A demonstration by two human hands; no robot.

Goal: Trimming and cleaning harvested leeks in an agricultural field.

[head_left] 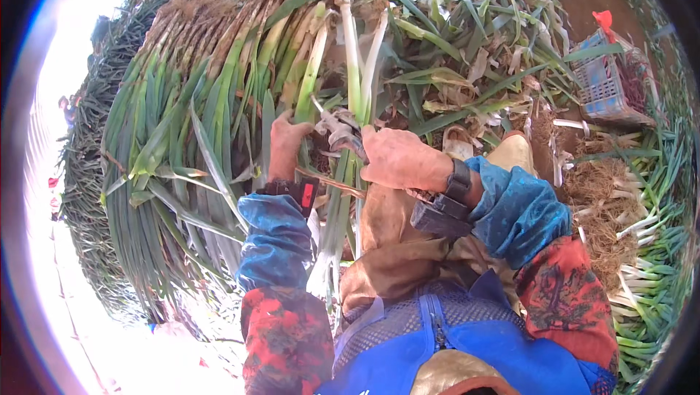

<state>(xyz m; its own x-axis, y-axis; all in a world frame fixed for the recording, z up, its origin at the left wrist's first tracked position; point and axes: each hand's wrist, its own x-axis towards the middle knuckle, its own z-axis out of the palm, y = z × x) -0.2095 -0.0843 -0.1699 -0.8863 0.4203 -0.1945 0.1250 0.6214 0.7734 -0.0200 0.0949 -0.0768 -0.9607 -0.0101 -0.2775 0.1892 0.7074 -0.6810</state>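
My right hand (407, 158) is closed around the green part of pale-stemmed leeks (353, 61), whose white ends point away from me. Their long leaves hang down between my forearms. A shrivelled grey-brown leaf (340, 128) lies between my hands, against the right fingers. My left hand (287, 140) grips another leek (314, 69) low on its green part, thumb across it; some of its fingertips are hidden behind leaves. To its left lies a thick row of untrimmed leeks (180, 83) with soil-brown stems and roots.
Stripped leaves (465, 39) are heaped beyond my right hand. A blue-and-white plastic crate (601, 80) with a red tie stands at the far right. White-stemmed leeks (637, 274) with roots lie along my right side. My knee (385, 214) is close below my hands.
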